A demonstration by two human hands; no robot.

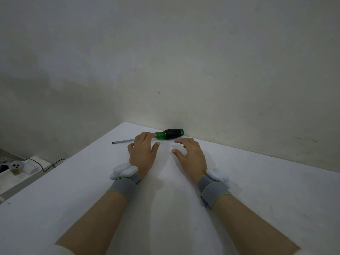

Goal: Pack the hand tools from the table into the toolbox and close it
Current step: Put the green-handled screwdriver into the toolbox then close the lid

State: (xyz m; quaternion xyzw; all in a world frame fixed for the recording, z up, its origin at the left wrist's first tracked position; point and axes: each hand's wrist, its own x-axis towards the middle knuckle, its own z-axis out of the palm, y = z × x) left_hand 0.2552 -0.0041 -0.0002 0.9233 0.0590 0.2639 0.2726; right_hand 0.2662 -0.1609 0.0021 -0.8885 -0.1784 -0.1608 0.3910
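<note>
Head camera looking forward and down
The wide-angle lens is sitting above the near side of the white bench (266,190), facing across it toward the plain wall (184,52) that is filling the upper half; the left grip (142,153) and right grip (191,153) are showing mid-frame, near the lens, and the bench's far corner is lying just beyond them.

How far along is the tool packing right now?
Nothing looks packed, and no toolbox is in view. In hand: the left hand reaches over the green-handled screwdriver on the table by the wall, no clear grip; the right hand hovers open beside it. Left: pick it up, pack it, close the toolbox.
</note>
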